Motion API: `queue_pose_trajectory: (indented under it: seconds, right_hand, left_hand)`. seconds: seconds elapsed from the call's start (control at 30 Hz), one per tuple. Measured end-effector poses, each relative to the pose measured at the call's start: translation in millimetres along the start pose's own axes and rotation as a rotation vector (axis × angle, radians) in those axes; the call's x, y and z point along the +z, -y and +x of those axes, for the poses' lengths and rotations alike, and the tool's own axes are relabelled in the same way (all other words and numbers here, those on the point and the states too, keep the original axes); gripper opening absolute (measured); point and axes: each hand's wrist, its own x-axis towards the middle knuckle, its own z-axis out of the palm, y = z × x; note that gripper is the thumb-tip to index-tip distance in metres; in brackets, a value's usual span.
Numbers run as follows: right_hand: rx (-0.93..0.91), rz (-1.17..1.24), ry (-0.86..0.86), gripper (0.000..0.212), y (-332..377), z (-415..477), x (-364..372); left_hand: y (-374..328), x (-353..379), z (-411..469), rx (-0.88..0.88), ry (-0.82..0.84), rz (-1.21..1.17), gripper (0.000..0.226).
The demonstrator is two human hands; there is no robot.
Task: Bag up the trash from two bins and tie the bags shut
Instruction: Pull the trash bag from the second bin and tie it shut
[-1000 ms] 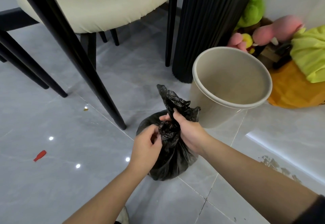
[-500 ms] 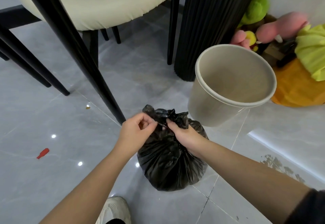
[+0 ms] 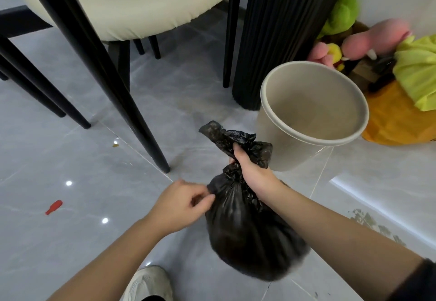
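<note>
- The black bag (image 3: pixel 247 237) hangs full and rounded below the right hand (image 3: pixel 250 170), near the middle of the grey floor (image 3: pixel 70 241). Its gathered neck runs up through that fist, and the loose top sticks out above it, leaning far and left. Its lower part is blurred, so I cannot tell whether it rests on the tiles.
- The beige bin (image 3: pixel 267 133) stands just right of the bag's top, tilted toward the camera and unlined (its inside shows bare).
- Half a second ago the bag sat squat with its top pressed low, and both hands pinched at its mouth. Now the top stands up out of the right fist, and the left hand (image 3: pixel 181 204) has dropped to the bag's left shoulder.
- The right hand's grip is closed tight, fingers and thumb wrapped round the twisted neck.
- The left hand's grip is half curled, thumb and fingertips meeting at the bag's edge. They touch the plastic, but I cannot tell whether they pinch any of it.
</note>
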Motion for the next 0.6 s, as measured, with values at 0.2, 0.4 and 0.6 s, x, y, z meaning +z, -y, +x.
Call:
queue_pose_trajectory:
  seconds: [0.2, 0.4, 0.6]
  right_hand:
    - [0.1, 0.066, -0.026, 0.051, 6, -3, 5]
    - [0.027, 0.063, -0.052, 0.034, -4, 4, 13]
    - [0.033, 0.092, 0.048, 0.065, -4, -2, 30]
  left_hand:
    - [-9, -4, 21, -0.013, 0.045, -0.144, 0.055]
    - [-11, -9, -1, -0.069, 0.053, -0.263, 0.025]
    - [6, -10, 14, -0.174, -0.001, -0.219, 0.036]
